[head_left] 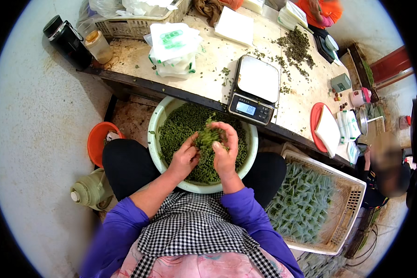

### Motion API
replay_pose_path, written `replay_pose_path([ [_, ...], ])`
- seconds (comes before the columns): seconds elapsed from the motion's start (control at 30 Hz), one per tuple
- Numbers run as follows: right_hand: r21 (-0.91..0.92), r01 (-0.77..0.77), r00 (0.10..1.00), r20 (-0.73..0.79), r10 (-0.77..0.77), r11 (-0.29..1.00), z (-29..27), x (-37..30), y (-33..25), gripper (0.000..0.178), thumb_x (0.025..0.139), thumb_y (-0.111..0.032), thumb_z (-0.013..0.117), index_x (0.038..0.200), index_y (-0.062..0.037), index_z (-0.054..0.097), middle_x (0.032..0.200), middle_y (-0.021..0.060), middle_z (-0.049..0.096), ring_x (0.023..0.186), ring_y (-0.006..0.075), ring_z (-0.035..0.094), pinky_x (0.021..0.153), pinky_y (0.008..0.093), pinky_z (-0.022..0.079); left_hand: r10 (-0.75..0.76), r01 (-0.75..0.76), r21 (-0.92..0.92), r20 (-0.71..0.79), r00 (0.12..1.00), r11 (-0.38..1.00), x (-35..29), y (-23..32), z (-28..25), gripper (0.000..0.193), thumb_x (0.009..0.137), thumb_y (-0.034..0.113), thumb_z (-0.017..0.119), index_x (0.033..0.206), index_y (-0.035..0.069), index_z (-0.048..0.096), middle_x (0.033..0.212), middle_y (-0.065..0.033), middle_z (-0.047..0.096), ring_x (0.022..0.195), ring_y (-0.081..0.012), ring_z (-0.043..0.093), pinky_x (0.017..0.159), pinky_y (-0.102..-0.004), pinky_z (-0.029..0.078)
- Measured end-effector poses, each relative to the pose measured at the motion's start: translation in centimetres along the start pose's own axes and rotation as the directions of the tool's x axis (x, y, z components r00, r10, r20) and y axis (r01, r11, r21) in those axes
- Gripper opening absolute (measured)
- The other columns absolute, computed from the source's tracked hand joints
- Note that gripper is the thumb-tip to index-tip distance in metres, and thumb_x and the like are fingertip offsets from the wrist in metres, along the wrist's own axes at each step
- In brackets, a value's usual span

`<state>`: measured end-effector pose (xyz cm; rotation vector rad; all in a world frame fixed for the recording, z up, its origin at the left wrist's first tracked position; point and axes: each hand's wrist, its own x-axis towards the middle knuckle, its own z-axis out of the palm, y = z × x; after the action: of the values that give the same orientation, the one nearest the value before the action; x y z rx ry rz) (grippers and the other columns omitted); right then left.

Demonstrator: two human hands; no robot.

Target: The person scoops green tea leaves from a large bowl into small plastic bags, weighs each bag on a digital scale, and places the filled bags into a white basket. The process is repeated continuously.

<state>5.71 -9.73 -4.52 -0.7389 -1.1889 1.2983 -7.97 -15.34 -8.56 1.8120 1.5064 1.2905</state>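
Between my knees stands a pale, wide basin filled with small round green berries that look like green peppercorns. Above it, my right hand curls its fingers and thumb round a clump of green peppercorns. My left hand is closed in a pinch at the clump's left side; what its fingertips hold is hidden. The clump is slightly blurred, and whether a clear bag surrounds it I cannot tell.
A digital scale sits at the table edge beyond the basin, beside stacked plastic bags. A crate of filled clear bags stands right. Left are an orange bucket and flask. Other people are at the far and right sides.
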Motion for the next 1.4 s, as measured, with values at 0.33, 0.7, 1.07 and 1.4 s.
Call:
replay_pose_path([
  [0.33,-0.727,-0.043,0.979,0.107,0.174,0.685,-1.5,0.3,-2.4,0.045,0.081,-0.014,0.077,0.120,-0.0027,0.058,0.110,0.0147,0.066,0.120,0.0327,0.055,0.100,0.0399,0.046,-0.056,0.052,0.067,0.060,0.997,0.996,-1.4,-0.2,-0.5,0.020,0.068,-0.007,0.072,0.086,0.000,0.065,0.102,-0.0188,0.064,0.089,-0.0346,0.066,0.071,-0.0388,0.055],
  [0.7,-0.954,0.138,0.897,0.234,0.374,0.264,-1.2,0.5,-1.7,0.037,0.072,-0.007,0.074,0.101,-0.0028,0.052,0.093,0.0174,0.063,0.083,0.0348,0.065,0.068,0.0428,0.053,0.210,-0.214,0.086,0.051,0.976,0.973,-1.4,0.3,0.0,0.016,0.067,-0.012,0.073,0.076,-0.006,0.062,0.108,-0.0215,0.065,0.113,-0.0355,0.064,0.083,-0.0361,0.060],
  [1.07,-0.780,0.170,0.931,0.328,0.162,0.602,-0.5,-0.6,-4.0,0.024,0.083,-0.007,0.071,0.105,-0.0027,0.062,0.102,0.0145,0.065,0.086,0.0308,0.068,0.071,0.0381,0.054,-0.110,0.110,-0.081,0.000,0.994,0.991,-0.9,-0.3,-1.1,0.022,0.066,-0.016,0.069,0.074,-0.003,0.052,0.118,-0.0195,0.065,0.121,-0.0319,0.061,0.084,-0.0359,0.057],
  [1.4,-0.870,-0.125,0.912,0.089,0.401,0.477,-2.2,-0.7,-0.1,0.028,0.077,-0.012,0.075,0.099,-0.0084,0.059,0.093,0.0150,0.065,0.085,0.0348,0.065,0.072,0.0455,0.051,0.116,-0.115,-0.017,0.074,0.991,0.993,-1.8,-0.2,-1.2,0.017,0.069,-0.012,0.068,0.080,-0.003,0.060,0.124,-0.0208,0.064,0.115,-0.0316,0.064,0.090,-0.0370,0.058],
])
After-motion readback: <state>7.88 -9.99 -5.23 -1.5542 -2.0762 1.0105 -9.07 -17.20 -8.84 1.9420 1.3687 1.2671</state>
